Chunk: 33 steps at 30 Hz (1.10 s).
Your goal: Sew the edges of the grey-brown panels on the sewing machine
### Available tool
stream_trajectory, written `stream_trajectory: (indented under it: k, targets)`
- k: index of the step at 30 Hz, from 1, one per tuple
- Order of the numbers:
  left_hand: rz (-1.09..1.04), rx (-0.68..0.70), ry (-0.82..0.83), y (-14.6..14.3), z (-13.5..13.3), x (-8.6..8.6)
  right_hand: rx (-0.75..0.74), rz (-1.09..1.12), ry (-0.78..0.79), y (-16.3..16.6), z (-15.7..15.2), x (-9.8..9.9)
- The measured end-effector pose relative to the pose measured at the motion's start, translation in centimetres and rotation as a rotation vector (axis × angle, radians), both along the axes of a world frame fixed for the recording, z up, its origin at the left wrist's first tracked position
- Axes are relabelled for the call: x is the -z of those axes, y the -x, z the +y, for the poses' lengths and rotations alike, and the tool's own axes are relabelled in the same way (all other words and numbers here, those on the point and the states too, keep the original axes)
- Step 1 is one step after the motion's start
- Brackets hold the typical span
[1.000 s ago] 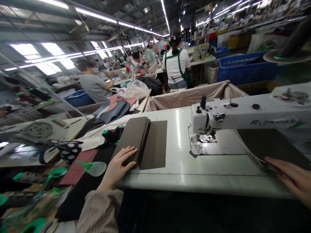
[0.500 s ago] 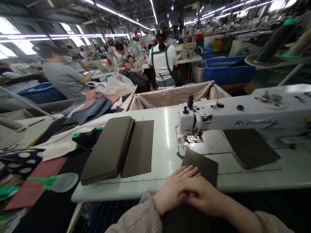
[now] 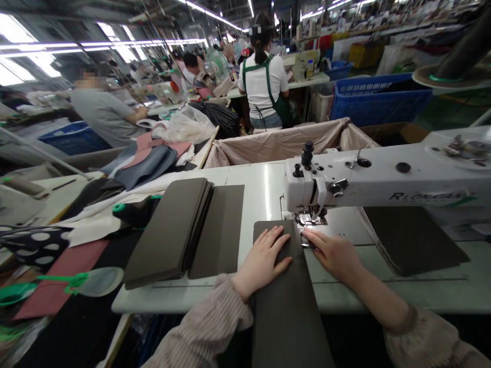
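A long dark olive-grey panel (image 3: 286, 306) lies from the machine bed down over the table's front edge, its far end just left of the presser foot (image 3: 310, 217). My left hand (image 3: 264, 258) rests flat on the panel with fingers spread. At the panel's right edge, just in front of the presser foot, is my right hand (image 3: 337, 255). Its index finger reaches toward the needle plate and the other fingers are curled under; what they hold, if anything, is hidden. The white sewing machine (image 3: 368, 179) extends to the right above this hand.
Left on the table stand a thick stack of dark panels (image 3: 169, 230) and flatter panels (image 3: 220, 230) beside it. More panels (image 3: 414, 237) lie under the machine arm. A thread cone (image 3: 132, 214) and fabric scraps are further left. A cloth-lined bin (image 3: 276, 145) lies behind the table.
My hands, together over the panel before, are now apart: the left flat on it, the right at the presser foot. The panel has straightened and moved left and forward, beside the foot.
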<state>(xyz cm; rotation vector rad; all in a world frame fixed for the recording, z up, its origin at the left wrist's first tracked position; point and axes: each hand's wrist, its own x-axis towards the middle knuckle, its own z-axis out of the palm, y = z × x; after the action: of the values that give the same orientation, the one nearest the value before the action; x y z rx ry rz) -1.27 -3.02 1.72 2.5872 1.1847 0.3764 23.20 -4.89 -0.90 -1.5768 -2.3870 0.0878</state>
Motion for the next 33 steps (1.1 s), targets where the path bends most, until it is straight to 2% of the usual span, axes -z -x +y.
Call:
stream_trajectory:
  k: [6,33]
  targets:
    - [0.006,0.094,0.023,-0.9,1.4,-0.1,-0.02,-0.015,0.019,0.0,0.4,0.1]
    - [-0.023,0.085,0.024,-0.8,1.8,-0.1,-0.023,-0.008,0.034,0.1,0.4,-0.1]
